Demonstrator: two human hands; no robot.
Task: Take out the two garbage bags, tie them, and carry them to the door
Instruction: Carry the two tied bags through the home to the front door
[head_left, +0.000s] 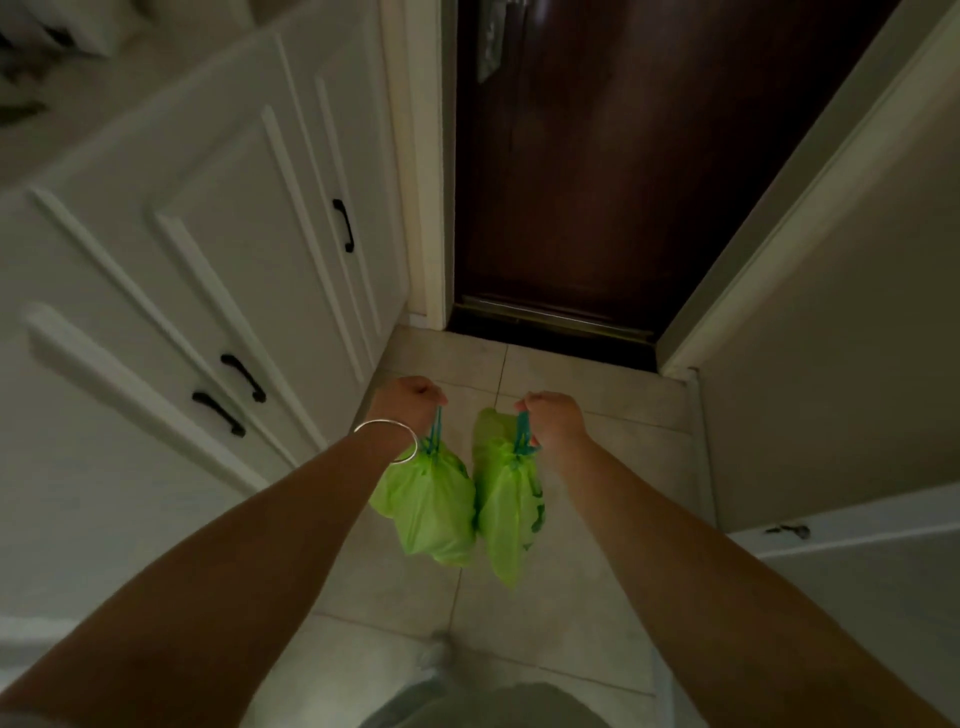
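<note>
Head view: left hand (410, 402) has its grip closed round the blue drawstring of one green garbage bag (431, 506); right hand (553, 421) grips the drawstring of the second green bag (506, 512). Both bags hang cinched at the neck, side by side and touching, clear of the tiled floor (571, 374). Dark door (597, 182) stands just ahead, shut. Assessment: carrying step, near its end. Next move calls for lowering both bags onto the floor at the threshold.
</note>
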